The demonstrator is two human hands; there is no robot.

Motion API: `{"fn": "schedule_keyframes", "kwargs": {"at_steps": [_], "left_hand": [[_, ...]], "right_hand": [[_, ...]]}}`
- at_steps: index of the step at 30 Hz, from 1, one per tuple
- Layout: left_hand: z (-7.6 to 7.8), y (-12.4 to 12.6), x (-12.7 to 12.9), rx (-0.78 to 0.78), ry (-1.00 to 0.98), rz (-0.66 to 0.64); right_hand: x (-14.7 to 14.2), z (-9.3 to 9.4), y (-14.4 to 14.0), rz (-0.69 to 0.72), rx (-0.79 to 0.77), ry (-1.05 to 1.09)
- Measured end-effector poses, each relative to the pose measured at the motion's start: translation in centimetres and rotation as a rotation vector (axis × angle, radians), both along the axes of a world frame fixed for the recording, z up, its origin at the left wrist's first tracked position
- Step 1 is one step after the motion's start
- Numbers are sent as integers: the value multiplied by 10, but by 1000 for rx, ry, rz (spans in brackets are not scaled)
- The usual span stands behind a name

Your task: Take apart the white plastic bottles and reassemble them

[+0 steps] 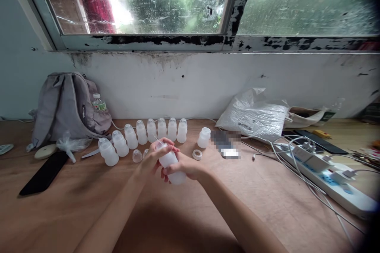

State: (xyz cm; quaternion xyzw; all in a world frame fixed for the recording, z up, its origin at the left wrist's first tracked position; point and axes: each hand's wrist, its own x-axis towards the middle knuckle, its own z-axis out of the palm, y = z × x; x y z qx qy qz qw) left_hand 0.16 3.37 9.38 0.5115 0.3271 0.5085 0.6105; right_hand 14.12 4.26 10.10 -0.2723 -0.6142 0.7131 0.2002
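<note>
Translucent white plastic is the material of the small bottle [170, 163] that both hands hold in the middle of the frame, above the wooden table [267, 205]. The right hand [185, 168] is closed around the lower body of the bottle, which is tilted, and the left hand [154, 157] pinches its top end with curled fingers. It seems the step in hand is the fitting or turning of the cap part at the neck, though the exact contact is hidden by the fingers. Behind the hands, a curved row of capped bottles [142, 134] stands on the table; one open bottle [204, 137] stands apart at its right end, with a loose ring [197, 154] just in front. A loose clear cap [137, 155] lies left of the hands. The next move probably calls for a firm hold below and a small twist above.
</note>
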Motion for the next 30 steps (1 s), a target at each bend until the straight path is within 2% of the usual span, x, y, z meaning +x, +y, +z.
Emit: {"fn": "schedule_keyframes", "kwargs": {"at_steps": [2,4,7,10,12,13,15,17,20,23,25,26,27,30], "left_hand": [[2,-6,5,-40,-36,97],[4,-9,8,-32,-54,183],[7,-11,14,20,-37,318],[2,-9,21,81,45,542],[-4,-6,23,93,65,648],[-6,-5,22,82,57,665],[-8,-1,19,42,27,661],[-5,2,12,7,-12,618],[5,3,1,-7,-118,489],[13,1,-4,24,-198,407],[14,-1,-5,37,-178,401],[14,-1,-5,42,-154,413],[13,-1,-5,50,-131,441],[9,2,-3,76,-102,564]], "right_hand": [[-7,-3,-4,-36,16,5],[-10,-6,-5,-95,119,-80],[-15,-14,-7,-256,417,-260],[-23,-26,-11,-545,725,-431],[-26,-31,-13,-639,821,-480],[-26,-30,-14,-615,820,-455],[-21,-23,-13,-452,716,-311],[-12,-11,-10,-277,500,-122],[-1,4,-4,-191,134,96],[0,5,-2,8,-173,153],[-4,0,-3,149,-293,121],[-7,-4,-4,159,-300,115],[-10,-8,-5,108,-260,118],[-16,-16,-5,-276,86,112]]}}
